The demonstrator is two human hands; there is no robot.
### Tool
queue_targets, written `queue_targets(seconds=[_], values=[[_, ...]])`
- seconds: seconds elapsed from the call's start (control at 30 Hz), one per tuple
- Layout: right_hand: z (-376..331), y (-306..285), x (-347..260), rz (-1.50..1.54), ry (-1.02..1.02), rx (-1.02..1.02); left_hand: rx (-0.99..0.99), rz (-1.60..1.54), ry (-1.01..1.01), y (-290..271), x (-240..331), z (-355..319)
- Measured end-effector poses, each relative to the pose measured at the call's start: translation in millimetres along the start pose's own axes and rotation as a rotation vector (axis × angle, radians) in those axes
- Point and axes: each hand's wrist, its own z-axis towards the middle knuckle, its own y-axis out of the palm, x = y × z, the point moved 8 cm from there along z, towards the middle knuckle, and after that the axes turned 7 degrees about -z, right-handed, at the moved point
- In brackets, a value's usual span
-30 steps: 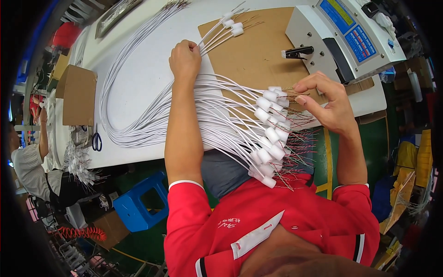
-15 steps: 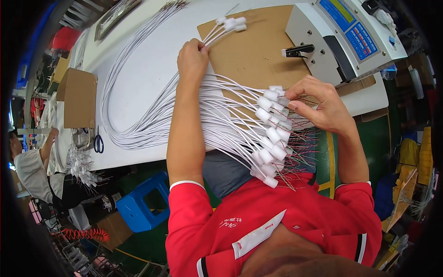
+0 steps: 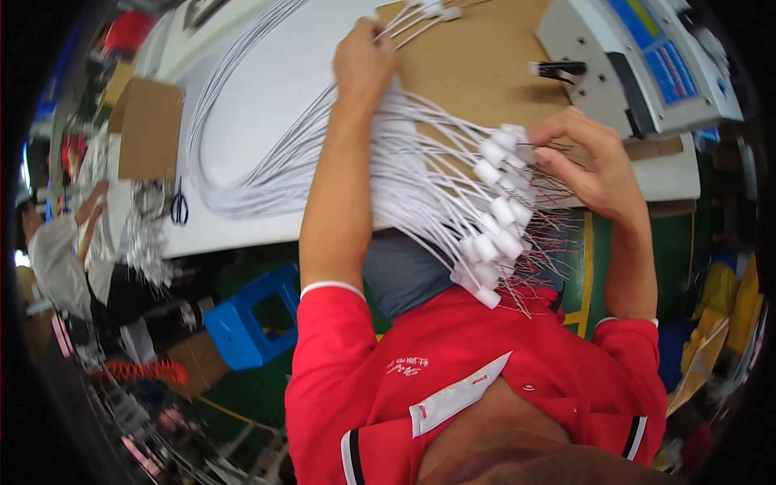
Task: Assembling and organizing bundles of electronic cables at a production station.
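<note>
Several white cables [image 3: 401, 31] with white cylindrical end pieces are gripped in my left hand [image 3: 364, 63], which is closed around them over the table. A large bundle of similar white cables [image 3: 279, 174] loops across the table and passes under my left forearm. Its ends fan out toward me, each with a white cylindrical piece [image 3: 503, 212] and thin twisted coloured wires [image 3: 551, 236]. At the far end of this fan my right hand [image 3: 594, 162] pinches thin wires at one end piece between thumb and index finger. The fingertips are slightly blurred.
A white machine [image 3: 638, 73] with a blue keypad panel and a black clip stands at right on brown cardboard [image 3: 469, 77]. An open carton [image 3: 151, 129] and dark-handled scissors [image 3: 179, 204] are at left. A blue stool [image 3: 255, 319] stands below; another person [image 3: 61, 259] works at far left.
The whole view has shifted, so the table and cables sit higher and a little to the right. Both hands keep their places at the cables; the left hold looks the same.
</note>
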Motion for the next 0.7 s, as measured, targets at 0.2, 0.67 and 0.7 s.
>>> queue_targets(seconds=[0.2, 0.67, 0.7], values=[[-5.5, 1.9, 15.2, 0.026, 0.142, 0.029, 0.026, -0.2, 0.259, -7.7, 72.5, -20.2], [1.5, 2.9, 11.5, 0.03, 0.118, 0.039, -0.109, 0.2, -0.113, 6.9, -11.3, -8.9], [0.9, 2.9, 13.1, 0.071, 0.134, 0.048, -0.118, 0.188, -0.096, 9.6, -5.3, -8.4]])
